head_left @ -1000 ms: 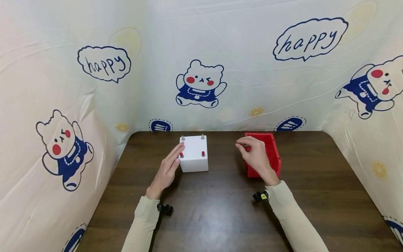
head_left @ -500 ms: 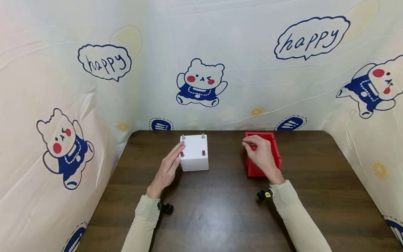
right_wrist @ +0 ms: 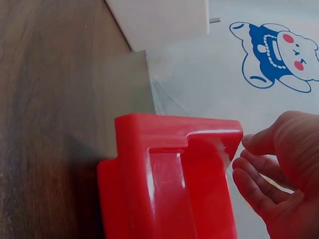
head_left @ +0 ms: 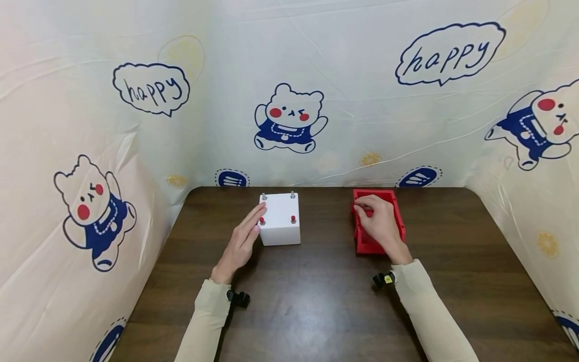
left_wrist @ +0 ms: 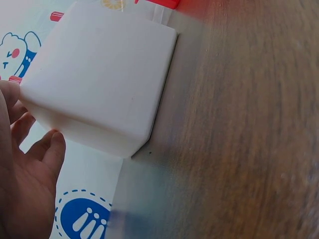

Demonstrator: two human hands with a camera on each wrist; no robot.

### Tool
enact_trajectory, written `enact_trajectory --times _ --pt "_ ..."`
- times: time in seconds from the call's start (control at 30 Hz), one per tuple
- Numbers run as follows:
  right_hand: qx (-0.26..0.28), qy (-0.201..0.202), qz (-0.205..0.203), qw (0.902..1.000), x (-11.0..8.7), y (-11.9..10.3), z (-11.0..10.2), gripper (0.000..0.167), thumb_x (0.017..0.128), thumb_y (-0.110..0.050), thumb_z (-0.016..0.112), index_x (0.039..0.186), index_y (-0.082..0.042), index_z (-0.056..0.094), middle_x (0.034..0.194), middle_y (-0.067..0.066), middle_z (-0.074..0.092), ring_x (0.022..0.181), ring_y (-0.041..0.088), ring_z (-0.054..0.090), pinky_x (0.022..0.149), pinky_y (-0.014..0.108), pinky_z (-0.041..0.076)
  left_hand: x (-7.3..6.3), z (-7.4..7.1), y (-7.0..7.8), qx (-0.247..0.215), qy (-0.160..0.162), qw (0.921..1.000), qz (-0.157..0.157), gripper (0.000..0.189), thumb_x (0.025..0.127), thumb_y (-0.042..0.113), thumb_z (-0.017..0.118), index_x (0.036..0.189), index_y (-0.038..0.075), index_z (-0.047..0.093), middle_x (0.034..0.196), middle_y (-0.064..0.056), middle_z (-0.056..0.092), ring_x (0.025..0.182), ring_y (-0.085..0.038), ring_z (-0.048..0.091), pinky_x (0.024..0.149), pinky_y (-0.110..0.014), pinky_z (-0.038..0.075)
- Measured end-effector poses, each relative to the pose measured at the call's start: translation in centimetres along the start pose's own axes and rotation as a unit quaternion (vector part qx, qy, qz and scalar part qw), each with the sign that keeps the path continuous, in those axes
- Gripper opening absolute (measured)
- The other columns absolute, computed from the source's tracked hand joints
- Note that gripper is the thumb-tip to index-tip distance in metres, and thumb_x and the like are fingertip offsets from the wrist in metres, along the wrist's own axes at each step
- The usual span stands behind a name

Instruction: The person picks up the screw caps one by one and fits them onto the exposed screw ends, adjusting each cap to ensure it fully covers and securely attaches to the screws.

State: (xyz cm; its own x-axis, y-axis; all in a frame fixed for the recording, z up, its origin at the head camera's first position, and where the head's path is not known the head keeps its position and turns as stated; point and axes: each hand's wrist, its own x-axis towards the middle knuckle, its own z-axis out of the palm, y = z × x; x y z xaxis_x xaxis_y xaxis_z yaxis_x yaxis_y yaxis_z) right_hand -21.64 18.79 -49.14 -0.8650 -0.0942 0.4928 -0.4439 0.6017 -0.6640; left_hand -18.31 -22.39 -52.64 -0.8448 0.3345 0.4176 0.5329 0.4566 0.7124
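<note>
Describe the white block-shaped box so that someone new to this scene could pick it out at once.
Start at the dark brown wood-grain table and look toward its far edge. Near the middle, with the person's left hand against its side, sits the white box. Unlike the open red plastic bin by the right hand, it carries four small upright posts, the nearer two red-tipped.

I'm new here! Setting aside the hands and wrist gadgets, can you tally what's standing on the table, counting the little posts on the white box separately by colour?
White box: 1
Red bin: 1
Red-topped posts: 2
Grey posts: 2
Total in plain sight: 6
</note>
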Motion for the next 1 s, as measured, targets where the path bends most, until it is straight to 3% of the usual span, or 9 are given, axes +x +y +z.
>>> enact_trajectory --times 0.3,0.47,0.73,1.0 --pt "-0.053 0.02 -0.021 0.9982 0.2 0.9 0.2 0.017 0.095 0.003 0.072 0.109 0.001 0.081 0.106 0.017 0.078 0.089 0.029 0.075 0.079 0.05 0.065 0.1 -0.1 0.2 -0.002 -0.001 1.0 0.002 0.05 0.115 0.015 0.043 0.165 0.015 0.042 0.175 -0.005 0.035 0.161 -0.027 0.034 0.129 -0.022 0.022" --pt "-0.073 0.022 -0.006 0.9971 0.4 1.3 0.1 0.023 0.092 0.007 0.065 0.108 0.002 0.08 0.106 0.019 0.077 0.088 0.03 0.071 0.076 0.049 0.062 0.2 -0.1 0.2 -0.003 -0.001 1.0 -0.001 0.05 0.115 0.015 0.043 0.165 0.015 0.042 0.175 -0.004 0.034 0.161 -0.027 0.034 0.129 -0.022 0.022" --pt "-0.099 -0.026 0.053 0.9933 0.5 1.4 -0.1 0.023 0.095 -0.001 0.071 0.118 0.003 0.076 0.118 0.024 0.073 0.103 0.04 0.071 0.091 0.058 0.062 0.0 -0.1 0.0 -0.003 0.004 1.0 0.008 0.05 0.115 0.012 0.043 0.164 0.013 0.043 0.174 -0.007 0.035 0.16 -0.031 0.035 0.129 -0.021 0.021" --pt "-0.16 -0.064 0.089 0.981 0.6 1.8 0.2 0.029 0.097 -0.002 0.069 0.124 0.008 0.072 0.124 0.028 0.069 0.114 0.045 0.069 0.098 0.062 0.058 0.0 -0.1 -0.1 -0.007 0.005 0.9999 0.011 0.049 0.114 0.011 0.043 0.164 0.011 0.044 0.174 -0.009 0.036 0.16 -0.032 0.035 0.129 -0.02 0.02"
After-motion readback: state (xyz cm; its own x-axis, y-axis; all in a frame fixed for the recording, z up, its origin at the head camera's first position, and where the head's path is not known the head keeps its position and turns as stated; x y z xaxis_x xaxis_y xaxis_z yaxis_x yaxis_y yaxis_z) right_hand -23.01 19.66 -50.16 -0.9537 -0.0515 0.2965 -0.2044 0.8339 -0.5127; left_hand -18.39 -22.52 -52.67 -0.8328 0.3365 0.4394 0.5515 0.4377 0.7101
